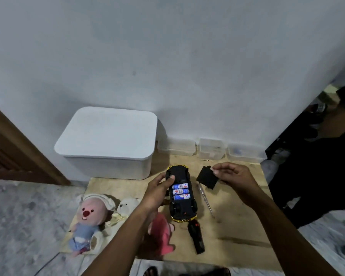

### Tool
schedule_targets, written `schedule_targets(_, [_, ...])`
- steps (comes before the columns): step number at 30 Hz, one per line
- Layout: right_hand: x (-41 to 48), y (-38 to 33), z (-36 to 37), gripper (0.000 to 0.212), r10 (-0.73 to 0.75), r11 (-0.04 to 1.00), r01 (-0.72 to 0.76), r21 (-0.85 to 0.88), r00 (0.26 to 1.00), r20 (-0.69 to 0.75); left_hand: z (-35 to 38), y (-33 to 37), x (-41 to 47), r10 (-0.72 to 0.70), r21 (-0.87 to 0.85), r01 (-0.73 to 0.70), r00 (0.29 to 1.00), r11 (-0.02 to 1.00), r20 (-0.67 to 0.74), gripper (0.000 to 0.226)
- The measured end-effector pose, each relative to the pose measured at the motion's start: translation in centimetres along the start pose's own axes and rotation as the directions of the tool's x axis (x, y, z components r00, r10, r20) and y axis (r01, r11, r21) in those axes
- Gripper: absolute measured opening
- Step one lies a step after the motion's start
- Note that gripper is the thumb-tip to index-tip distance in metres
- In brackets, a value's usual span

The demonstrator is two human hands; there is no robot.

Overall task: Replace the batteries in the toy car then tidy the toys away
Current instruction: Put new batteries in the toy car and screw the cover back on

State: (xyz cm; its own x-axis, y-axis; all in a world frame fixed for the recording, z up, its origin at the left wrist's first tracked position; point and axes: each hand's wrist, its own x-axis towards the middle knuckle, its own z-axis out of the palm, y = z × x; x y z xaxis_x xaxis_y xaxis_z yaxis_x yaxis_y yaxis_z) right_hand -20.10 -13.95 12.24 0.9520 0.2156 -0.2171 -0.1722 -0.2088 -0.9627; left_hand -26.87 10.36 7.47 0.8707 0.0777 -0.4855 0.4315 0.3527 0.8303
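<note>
I count one toy car point(182, 206), black with yellow trim, turned belly-up near the middle of the wooden board point(237, 226). My left hand point(157, 193) grips it from its left side, thumb on the underside and fingers curled round the body. I cannot tell whether the car rests on the board or is lifted just off it. Its battery bay is uncovered and holds three batteries point(181, 191), blue and white, lying side by side across the car.

My right hand point(233, 176) is just right of the car, toward the far edge of the board. It pinches one black battery cover point(206, 179) between thumb and fingers, clear of the car and tilted.

One screwdriver point(205, 200) lies on the board just right of the car, running toward the near edge. One black remote control point(196, 239) lies between the car and the near edge.

At the board's left edge I count three soft toys: a pink-faced plush point(88, 218) in blue clothes, a white bear point(127, 205) beside it, and a pink plush point(163, 234) partly hidden under my left forearm.

Off the far left corner stands one white bin point(108, 136) with its lid on. Along the far edge, against the wall, sit three small clear containers point(212, 148) in a row.
</note>
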Motion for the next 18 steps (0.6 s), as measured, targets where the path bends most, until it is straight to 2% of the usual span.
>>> schedule_targets(3, [-1.0, -1.8, 3.1, 0.014, -0.069, 0.996, 0.077, -0.049, 0.988, 0.136, -0.8, 0.3, -0.7, 0.015, 0.008, -0.015, 1.000, 1.000, 0.023, 0.023])
schedule_targets(6, [-1.3, -2.2, 5.7, 0.013, -0.114, 0.984, 0.140, -0.110, 0.970, 0.213, -1.4, 0.4, -1.3, 0.020, 0.021, -0.021, 0.998, 1.000, 0.052, 0.022])
schedule_targets(18, [-0.5, -2.0, 8.9, 0.012, -0.120, 0.913, 0.240, -0.331, 0.931, 0.345, -2.8, 0.8, -1.6, 0.013, 0.054, -0.017, 0.998, 0.998, 0.064, 0.025])
